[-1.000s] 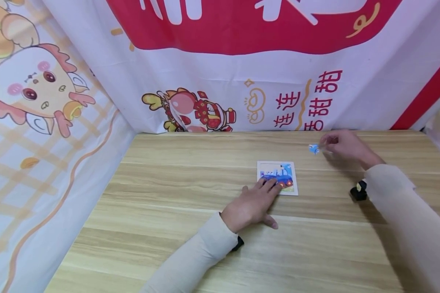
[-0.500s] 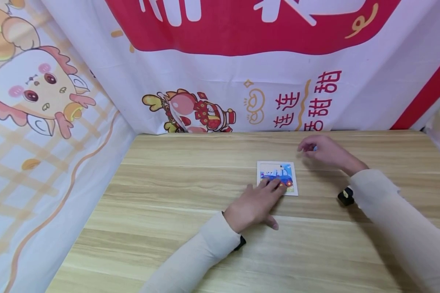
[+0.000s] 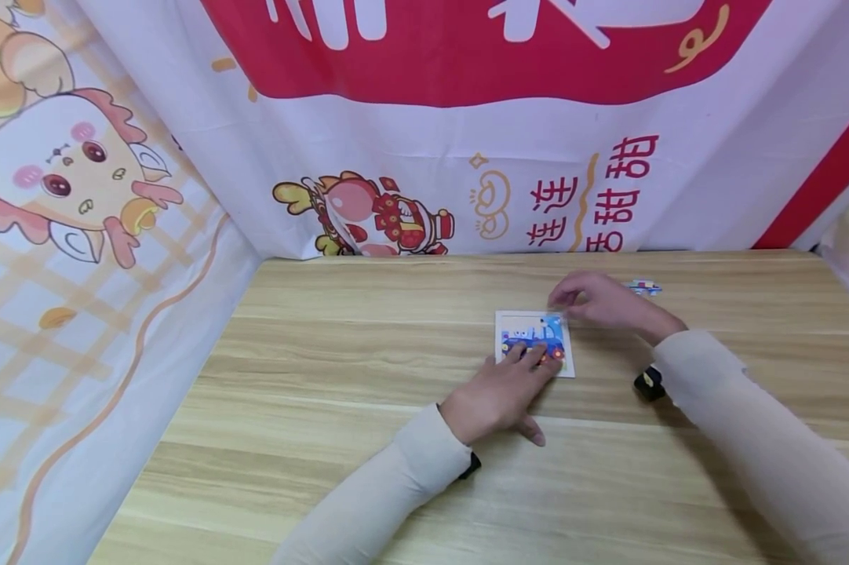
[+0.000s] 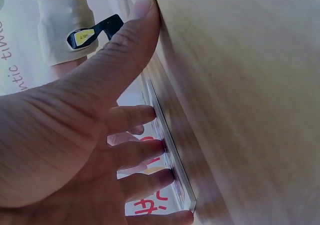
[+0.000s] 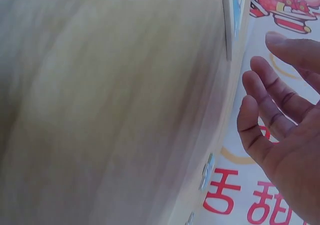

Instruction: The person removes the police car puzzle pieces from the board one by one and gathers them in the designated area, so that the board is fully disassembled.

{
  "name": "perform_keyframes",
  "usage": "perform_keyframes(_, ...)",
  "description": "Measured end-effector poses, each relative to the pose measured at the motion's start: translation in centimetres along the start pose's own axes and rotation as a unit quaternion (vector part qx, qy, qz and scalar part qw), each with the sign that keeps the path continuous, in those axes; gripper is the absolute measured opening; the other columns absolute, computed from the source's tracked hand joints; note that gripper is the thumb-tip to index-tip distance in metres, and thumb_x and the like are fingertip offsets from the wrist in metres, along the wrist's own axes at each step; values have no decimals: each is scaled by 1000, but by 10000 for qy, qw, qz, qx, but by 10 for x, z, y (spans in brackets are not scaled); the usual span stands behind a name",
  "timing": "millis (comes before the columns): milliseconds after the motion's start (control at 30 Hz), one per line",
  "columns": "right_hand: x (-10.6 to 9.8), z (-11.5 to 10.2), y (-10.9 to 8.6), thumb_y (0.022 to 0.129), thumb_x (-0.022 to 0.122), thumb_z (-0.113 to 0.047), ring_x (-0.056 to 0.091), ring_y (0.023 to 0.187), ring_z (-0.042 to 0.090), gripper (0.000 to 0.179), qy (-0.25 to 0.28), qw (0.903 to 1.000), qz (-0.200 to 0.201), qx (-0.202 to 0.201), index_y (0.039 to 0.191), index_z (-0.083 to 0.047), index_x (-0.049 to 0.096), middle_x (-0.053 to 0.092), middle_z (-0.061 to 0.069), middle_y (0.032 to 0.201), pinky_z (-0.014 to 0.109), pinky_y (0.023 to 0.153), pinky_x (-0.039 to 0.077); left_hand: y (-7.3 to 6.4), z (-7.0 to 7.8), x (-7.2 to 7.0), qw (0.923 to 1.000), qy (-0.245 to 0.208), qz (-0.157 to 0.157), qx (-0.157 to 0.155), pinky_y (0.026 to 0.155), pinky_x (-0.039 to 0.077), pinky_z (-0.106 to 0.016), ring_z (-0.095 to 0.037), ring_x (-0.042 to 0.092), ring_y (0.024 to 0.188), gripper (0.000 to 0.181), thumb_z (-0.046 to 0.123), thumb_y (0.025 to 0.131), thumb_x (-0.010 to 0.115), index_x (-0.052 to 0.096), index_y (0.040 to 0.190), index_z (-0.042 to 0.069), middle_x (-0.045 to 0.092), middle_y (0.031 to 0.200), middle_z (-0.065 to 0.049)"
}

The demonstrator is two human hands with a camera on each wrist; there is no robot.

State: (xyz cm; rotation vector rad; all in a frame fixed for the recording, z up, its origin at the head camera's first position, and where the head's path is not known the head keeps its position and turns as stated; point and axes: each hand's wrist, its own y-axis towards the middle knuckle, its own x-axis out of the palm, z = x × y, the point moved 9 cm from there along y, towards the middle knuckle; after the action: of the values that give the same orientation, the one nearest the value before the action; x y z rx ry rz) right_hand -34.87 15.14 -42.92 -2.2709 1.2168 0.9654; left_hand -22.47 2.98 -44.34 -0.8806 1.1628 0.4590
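Observation:
A small white-framed picture puzzle (image 3: 570,362) with a blue car lies flat on the wooden table. My left hand (image 3: 502,392) rests its spread fingertips on the lower part, thumb out to the side on the tabletop. In the left wrist view those fingertips press on the puzzle's face (image 4: 186,197). Just above the upper right corner hovers my right hand (image 3: 597,300), fingers bent. In the right wrist view its thumb hides the index finger, and whether it pinches a piece cannot be seen. Loose puzzle pieces (image 3: 643,287) lie beyond the right wrist.
A thin loose piece (image 5: 207,171) shows on the table near the right hand in its wrist view. A printed white and red cloth (image 3: 410,141) hangs along the table's back edge. Another patterned cloth (image 3: 114,314) covers the left side.
My right hand has moved left from the loose pieces to the puzzle's upper right corner, uncovering some pieces behind it. The left hand has shifted slightly to the right on the puzzle.

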Motion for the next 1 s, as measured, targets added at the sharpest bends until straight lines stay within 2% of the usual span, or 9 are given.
perform_keyframes(167, 12, 2, 1, 97, 65, 1, 63, 119, 34, 24, 220, 9990, -331, 216, 116, -8, 76, 71, 12, 120, 62, 109, 44, 1, 0, 1, 10000, -41, 11, 19, 120, 39, -56, -29, 23, 162, 109, 58, 77, 88, 32, 166, 28, 24, 175, -2)
perform_keyframes(333, 19, 4, 0, 96, 65, 0, 60, 122, 32, 26, 178, 9982, -499, 285, 115, -13, 78, 69, 9, 123, 62, 110, 42, 2, 1, 3, 9999, -108, -46, 6, 122, 37, -57, -29, 21, 163, 110, 57, 78, 88, 30, 167, 29, 22, 176, -1)
perform_keyframes(567, 22, 2, 0, 96, 66, -2, 59, 118, 31, 27, 30, 9976, -613, 327, 114, -18, 78, 66, 8, 125, 61, 107, 45, 2, 0, 3, 9999, -132, -50, 10, 121, 37, -59, -30, 21, 163, 111, 56, 77, 88, 29, 167, 28, 21, 176, -2)
perform_keyframes(833, 25, -2, 4, 96, 66, 1, 56, 108, 26, 27, -107, 9972, -716, 168, 108, -18, 80, 64, 8, 118, 46, 96, 46, 3, 0, 2, 9998, -170, -38, 7, 122, 36, -60, -29, 21, 163, 111, 56, 77, 87, 29, 167, 28, 21, 176, -2)
perform_keyframes(1000, 26, -2, 5, 95, 65, 4, 54, 106, 26, 28, -128, 9970, -740, 170, 107, -16, 80, 64, 8, 117, 44, 94, 44, 3, -1, 2, 9999, -132, -44, 5, 122, 36, -59, -29, 21, 163, 111, 57, 77, 87, 28, 167, 28, 21, 176, -2)
